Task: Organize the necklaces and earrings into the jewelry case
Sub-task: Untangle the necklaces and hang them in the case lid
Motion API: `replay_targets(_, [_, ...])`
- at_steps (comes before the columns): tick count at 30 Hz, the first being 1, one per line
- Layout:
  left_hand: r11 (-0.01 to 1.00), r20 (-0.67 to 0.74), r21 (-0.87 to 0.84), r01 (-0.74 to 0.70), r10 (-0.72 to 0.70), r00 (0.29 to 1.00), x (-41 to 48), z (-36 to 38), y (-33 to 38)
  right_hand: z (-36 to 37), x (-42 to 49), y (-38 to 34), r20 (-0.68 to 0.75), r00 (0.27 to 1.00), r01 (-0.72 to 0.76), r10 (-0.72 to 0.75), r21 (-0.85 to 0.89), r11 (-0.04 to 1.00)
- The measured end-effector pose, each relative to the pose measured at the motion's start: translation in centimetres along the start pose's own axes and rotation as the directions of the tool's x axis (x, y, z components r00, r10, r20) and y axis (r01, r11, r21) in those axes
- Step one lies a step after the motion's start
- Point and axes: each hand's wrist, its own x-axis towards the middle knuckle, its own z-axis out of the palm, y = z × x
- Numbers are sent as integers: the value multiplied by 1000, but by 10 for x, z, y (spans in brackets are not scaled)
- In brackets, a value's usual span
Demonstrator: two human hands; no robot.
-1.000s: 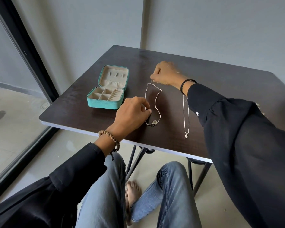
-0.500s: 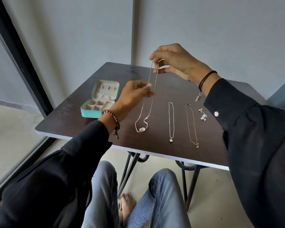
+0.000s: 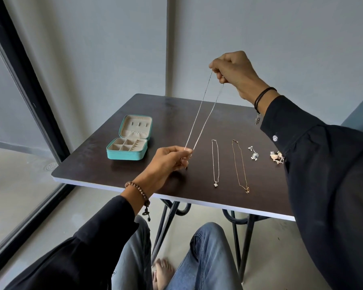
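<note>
Together our hands stretch one thin silver necklace (image 3: pixel 203 114) taut in the air above the dark table (image 3: pixel 117 170). Our right hand (image 3: pixel 235 72), raised high, pinches the chain's upper end between closed fingertips; our left hand (image 3: pixel 168 162), low near the table's front edge, is curled shut on the lower end. Nothing lies between the chain and the teal jewelry case (image 3: pixel 127 154), which sits open to the left on the table, its lid tilted back and its cream compartments bare. To the right of the held chain, two more necklaces lie flat and straight side by side: a silver one (image 3: pixel 215 162) and a gold one (image 3: pixel 239 166). Beyond them lie two sparkly earring clusters (image 3: pixel 254 154), the farther one (image 3: pixel 276 156) partly hidden by our right black sleeve (image 3: pixel 323 174).
</note>
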Motion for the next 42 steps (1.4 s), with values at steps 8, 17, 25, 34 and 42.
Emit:
replay_targets(8, [990, 101, -87, 114, -105, 989, -14, -5, 3, -3, 7, -3, -71, 997, 19, -22, -44, 999])
replay_targets(17, [990, 53, 54, 128, -131, 990, -22, -5, 5, -1, 10, -2, -78, 997, 21, -26, -70, 997])
replay_targets(25, [991, 13, -117, -60, 62, 998, -24, -14, 4, -5, 12, -2, -102, 994, 29, -35, -62, 998])
replay_targets(34, [947, -14, -295, -126, 128, 992, -28, -10, 3, -8, 12, 9, -110, 994, -7, -1, -71, 997])
replay_targets(42, [993, -6, -120, -23, 23, 1000, -35, -10, 4, -7, 9, 16, -124, 992, -21, 13, -68, 997])
